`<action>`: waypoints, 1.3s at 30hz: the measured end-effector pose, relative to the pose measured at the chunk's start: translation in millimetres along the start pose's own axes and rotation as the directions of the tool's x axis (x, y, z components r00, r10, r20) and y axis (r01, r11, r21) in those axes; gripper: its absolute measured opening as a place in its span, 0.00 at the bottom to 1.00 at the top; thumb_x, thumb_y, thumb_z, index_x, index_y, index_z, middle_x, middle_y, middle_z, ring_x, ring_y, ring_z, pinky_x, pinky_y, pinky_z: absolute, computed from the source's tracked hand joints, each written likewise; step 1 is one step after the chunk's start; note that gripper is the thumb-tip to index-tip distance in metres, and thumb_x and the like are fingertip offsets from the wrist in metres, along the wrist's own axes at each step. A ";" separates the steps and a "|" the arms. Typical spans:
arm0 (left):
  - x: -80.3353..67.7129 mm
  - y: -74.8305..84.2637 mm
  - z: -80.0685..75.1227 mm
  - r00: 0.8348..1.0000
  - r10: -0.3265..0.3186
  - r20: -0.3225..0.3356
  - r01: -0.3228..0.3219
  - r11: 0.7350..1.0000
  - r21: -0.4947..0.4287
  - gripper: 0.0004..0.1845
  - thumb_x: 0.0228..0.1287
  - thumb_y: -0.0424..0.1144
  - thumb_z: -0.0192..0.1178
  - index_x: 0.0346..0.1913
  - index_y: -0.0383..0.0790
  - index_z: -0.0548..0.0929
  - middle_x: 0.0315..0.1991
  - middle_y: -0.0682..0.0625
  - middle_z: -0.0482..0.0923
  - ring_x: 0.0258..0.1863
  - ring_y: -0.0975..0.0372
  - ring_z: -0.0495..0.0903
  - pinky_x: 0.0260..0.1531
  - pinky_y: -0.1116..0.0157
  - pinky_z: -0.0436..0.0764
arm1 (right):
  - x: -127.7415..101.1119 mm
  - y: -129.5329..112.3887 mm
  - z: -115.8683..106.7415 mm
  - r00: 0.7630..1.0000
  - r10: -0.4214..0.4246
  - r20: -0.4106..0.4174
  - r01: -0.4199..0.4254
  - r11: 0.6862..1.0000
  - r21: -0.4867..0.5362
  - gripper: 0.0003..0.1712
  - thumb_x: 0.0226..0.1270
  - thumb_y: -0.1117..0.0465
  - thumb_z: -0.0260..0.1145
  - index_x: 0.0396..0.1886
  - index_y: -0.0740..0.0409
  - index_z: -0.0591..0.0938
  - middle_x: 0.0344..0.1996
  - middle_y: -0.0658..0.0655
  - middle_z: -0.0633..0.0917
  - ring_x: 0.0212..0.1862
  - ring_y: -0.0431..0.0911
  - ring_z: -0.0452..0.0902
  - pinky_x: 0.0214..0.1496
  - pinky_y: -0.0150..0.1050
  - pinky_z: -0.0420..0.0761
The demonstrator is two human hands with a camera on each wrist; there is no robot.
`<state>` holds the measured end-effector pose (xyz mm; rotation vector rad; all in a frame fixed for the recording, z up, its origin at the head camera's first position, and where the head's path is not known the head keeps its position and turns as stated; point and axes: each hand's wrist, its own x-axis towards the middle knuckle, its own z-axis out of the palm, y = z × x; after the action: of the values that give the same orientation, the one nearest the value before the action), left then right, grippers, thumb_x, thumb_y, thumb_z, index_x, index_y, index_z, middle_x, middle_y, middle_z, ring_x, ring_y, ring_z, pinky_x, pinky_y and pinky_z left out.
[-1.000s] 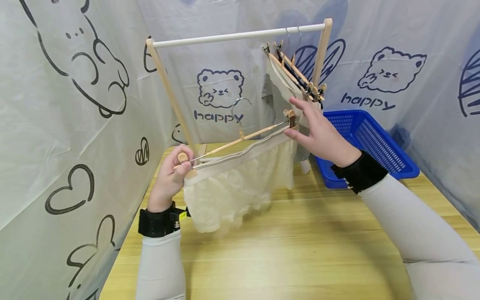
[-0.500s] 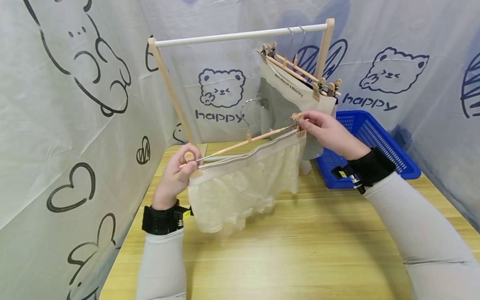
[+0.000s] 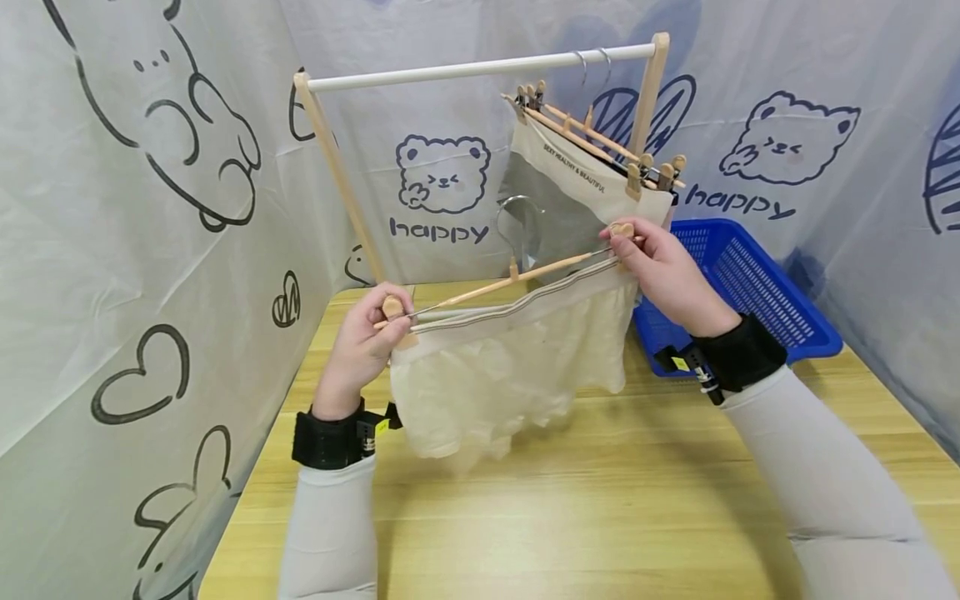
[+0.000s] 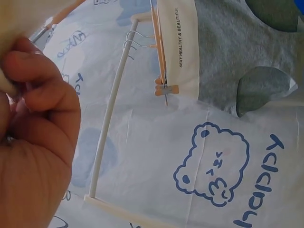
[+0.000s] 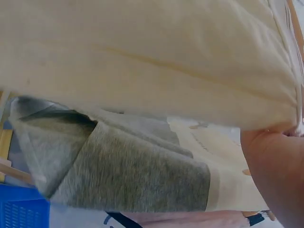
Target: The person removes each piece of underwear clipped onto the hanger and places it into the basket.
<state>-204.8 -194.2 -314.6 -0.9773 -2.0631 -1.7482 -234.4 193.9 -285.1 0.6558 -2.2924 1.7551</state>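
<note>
Cream underpants (image 3: 517, 367) hang by their waistband from a wooden clip hanger (image 3: 480, 291), held above the table. At the hanger's left end, my left hand (image 3: 358, 350) grips the clip, thumb and fingers around it. My right hand (image 3: 671, 275) pinches the clip at the other end. The metal hook (image 3: 517, 200) points up and touches nothing I can make out. In the left wrist view my left hand (image 4: 42, 123) shows curled fingers, its grip partly hidden. Cream cloth (image 5: 156, 57) fills the upper right wrist view, beside my right hand (image 5: 280, 171).
Behind stands a small rack with a white rail (image 3: 450, 73). Two hangers hang at its right end, the front one bearing grey underpants (image 3: 555, 200) with a cream waistband. A blue plastic basket (image 3: 813, 333) sits at the right on the wooden table (image 3: 600, 517).
My right hand was spread beside the right clip and now pinches it. Both hands have carried the hanger and cream underpants to the right. The hanging grey underpants have swung into fuller view.
</note>
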 end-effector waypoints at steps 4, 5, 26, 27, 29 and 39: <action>2.8 2.9 4.4 0.998 -0.004 -0.067 0.007 0.999 0.046 0.10 0.67 0.20 0.55 0.50 0.19 0.74 0.30 0.60 0.73 0.24 0.70 0.68 0.23 0.75 0.68 | -6.4 -0.2 1.1 0.996 -0.028 -0.083 0.026 1.000 -0.015 0.10 0.84 0.57 0.54 0.53 0.55 0.78 0.44 0.43 0.78 0.37 0.39 0.66 0.38 0.29 0.67; 3.7 3.7 5.5 0.996 -0.009 -0.087 0.013 0.999 0.051 0.12 0.67 0.20 0.56 0.52 0.19 0.75 0.31 0.59 0.74 0.25 0.70 0.68 0.23 0.75 0.69 | -8.1 -0.6 1.6 0.994 -0.036 -0.105 0.035 0.999 -0.018 0.09 0.83 0.57 0.54 0.52 0.53 0.78 0.44 0.43 0.79 0.37 0.39 0.67 0.38 0.29 0.67; 5.9 10.4 29.7 0.938 -0.041 -0.343 0.071 0.995 0.075 0.22 0.69 0.22 0.61 0.65 0.26 0.76 0.40 0.62 0.81 0.38 0.70 0.80 0.34 0.75 0.75 | -36.1 -3.5 12.0 0.942 -0.073 -0.328 0.065 0.997 -0.035 0.09 0.83 0.57 0.55 0.53 0.52 0.79 0.44 0.44 0.79 0.38 0.41 0.67 0.40 0.30 0.67; 5.7 9.8 30.3 0.936 -0.041 -0.349 0.073 0.994 0.079 0.22 0.69 0.22 0.61 0.65 0.26 0.76 0.40 0.63 0.81 0.38 0.70 0.80 0.34 0.75 0.75 | -36.7 -3.4 12.6 0.941 -0.073 -0.331 0.065 0.997 -0.035 0.09 0.83 0.57 0.55 0.53 0.52 0.79 0.44 0.44 0.79 0.38 0.41 0.67 0.40 0.30 0.67; 5.7 8.5 31.6 0.931 -0.043 -0.362 0.079 0.993 0.087 0.22 0.69 0.23 0.62 0.65 0.27 0.76 0.40 0.65 0.81 0.38 0.71 0.79 0.34 0.75 0.74 | -37.8 -3.1 13.4 0.939 -0.074 -0.335 0.067 0.997 -0.034 0.09 0.83 0.58 0.55 0.53 0.52 0.79 0.44 0.45 0.79 0.38 0.41 0.67 0.40 0.29 0.67; 7.0 8.5 39.4 0.915 -0.045 -0.401 0.145 0.964 0.224 0.22 0.71 0.29 0.63 0.66 0.33 0.77 0.43 0.51 0.82 0.36 0.66 0.77 0.37 0.73 0.73 | -41.1 -3.4 16.5 0.925 -0.088 -0.370 0.073 0.996 -0.054 0.10 0.82 0.59 0.56 0.53 0.58 0.79 0.44 0.41 0.80 0.38 0.40 0.68 0.39 0.29 0.68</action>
<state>-196.0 -154.2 -313.3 -0.4145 -2.0225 -1.5238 -194.5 187.1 -303.3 0.3631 -2.0057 1.6274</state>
